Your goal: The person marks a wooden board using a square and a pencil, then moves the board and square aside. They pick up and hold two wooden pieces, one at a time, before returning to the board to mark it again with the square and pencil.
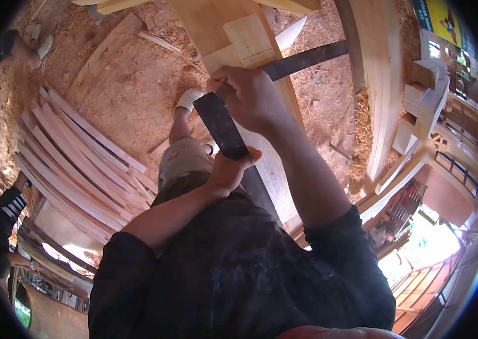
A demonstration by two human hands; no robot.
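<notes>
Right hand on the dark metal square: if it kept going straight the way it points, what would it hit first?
Probably the pale wooden plank just beyond the right hand, which grips the dark flat metal square. Depth is unclear, so the hand may be nearly touching it.

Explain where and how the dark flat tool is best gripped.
Grip the dark flat tool at both ends, as the right hand and left hand do, over its long edges: thin and wide, it likely lets fingers clamp its flat faces.
</notes>
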